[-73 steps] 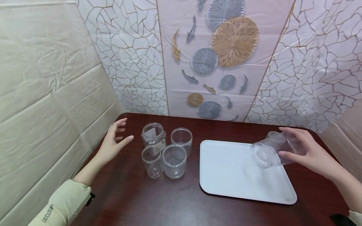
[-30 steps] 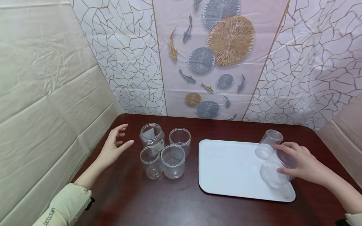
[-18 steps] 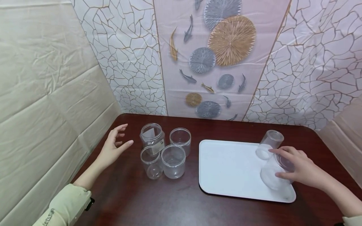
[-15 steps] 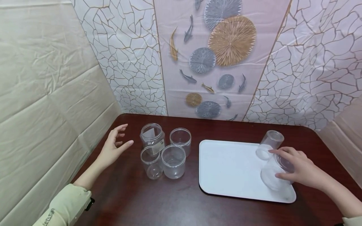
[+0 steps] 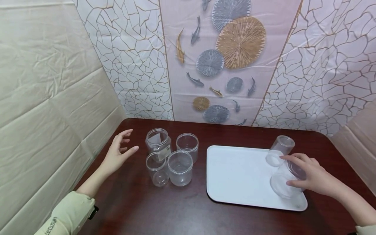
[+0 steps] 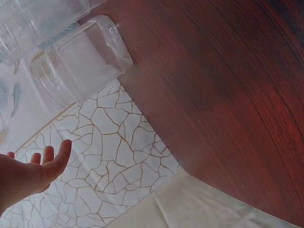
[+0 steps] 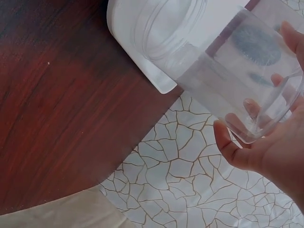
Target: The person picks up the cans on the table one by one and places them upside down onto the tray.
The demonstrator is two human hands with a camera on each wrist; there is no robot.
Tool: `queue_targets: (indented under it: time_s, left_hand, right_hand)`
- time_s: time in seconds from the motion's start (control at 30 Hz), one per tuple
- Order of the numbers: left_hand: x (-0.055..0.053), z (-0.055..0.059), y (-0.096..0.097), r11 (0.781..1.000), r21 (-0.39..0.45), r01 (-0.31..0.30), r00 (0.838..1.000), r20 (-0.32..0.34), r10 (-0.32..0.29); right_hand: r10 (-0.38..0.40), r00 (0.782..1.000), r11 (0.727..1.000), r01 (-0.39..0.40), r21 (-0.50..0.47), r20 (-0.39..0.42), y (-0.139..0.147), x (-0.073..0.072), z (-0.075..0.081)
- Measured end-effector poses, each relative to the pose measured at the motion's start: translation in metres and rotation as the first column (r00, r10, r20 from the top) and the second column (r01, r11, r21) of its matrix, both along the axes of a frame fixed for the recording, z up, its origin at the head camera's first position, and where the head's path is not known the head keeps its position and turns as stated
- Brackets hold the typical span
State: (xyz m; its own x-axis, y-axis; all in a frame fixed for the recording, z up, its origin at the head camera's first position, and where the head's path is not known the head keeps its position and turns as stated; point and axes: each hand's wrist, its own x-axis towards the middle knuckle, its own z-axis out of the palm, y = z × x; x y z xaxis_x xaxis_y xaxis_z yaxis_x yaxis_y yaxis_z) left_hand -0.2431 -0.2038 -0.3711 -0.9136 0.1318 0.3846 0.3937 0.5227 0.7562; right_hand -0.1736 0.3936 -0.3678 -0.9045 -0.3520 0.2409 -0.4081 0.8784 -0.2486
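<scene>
My right hand [image 5: 311, 174] grips a clear plastic jar [image 5: 283, 184] around its base end, fingers and thumb spread over its sides. The jar stands mouth down on the right front part of the white tray [image 5: 235, 176]. In the right wrist view, the same jar [image 7: 209, 78] shows its threaded rim against the tray. Just behind it, a narrower clear jar [image 5: 280, 150] also stands upside down on the tray. My left hand [image 5: 117, 151] hovers at the left, fingers loosely bent, holding nothing. Nearest to it is a clear jar with a label [image 5: 158, 143].
Beside the labelled jar stand three more clear jars, mouths up: a back one [image 5: 188, 147], a front left one [image 5: 158, 169] and a front right one [image 5: 180, 168]. All rest on the dark red wooden table [image 5: 188, 215]. Patterned cloth [image 5: 141, 65] hangs behind.
The jar in my right hand was tilted above the tray; it has come down and forward and now stands mouth down there. Hardly anything moved in the last half second. My left hand stayed put.
</scene>
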Motion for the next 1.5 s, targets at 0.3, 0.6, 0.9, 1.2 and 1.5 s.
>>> queue_targets:
  time_s: [0.3,0.6,0.9,1.2,1.5]
  left_hand:
    - [0.0,-0.003,0.002,1.0,-0.015,-0.003,1.0,0.016,0.003]
    - [-0.005,-0.004,0.0,1.0,-0.019,0.013,1.0,0.006,-0.013]
    - [-0.007,-0.001,0.005,0.995,-0.089,0.043,0.999,0.019,-0.041]
    - [0.004,0.004,0.023,0.95,-0.289,0.118,0.989,-0.05,-0.138]
    - [0.011,0.012,0.042,0.845,-0.5,0.191,0.973,-0.015,-0.229]
  right_hand:
    - [0.002,0.999,1.0,-0.003,0.015,0.044,-0.001,-0.003,0.002]
    - [-0.059,0.997,0.997,0.056,0.047,0.058,-0.008,0.004,0.01]
    - [0.001,0.991,1.0,-0.003,-0.018,-0.132,-0.016,0.008,0.025]
    - [0.055,0.984,0.998,-0.06,-0.028,-0.168,-0.03,0.008,0.031]
    - [0.065,0.982,0.997,-0.07,-0.02,-0.176,-0.029,0.006,0.029]
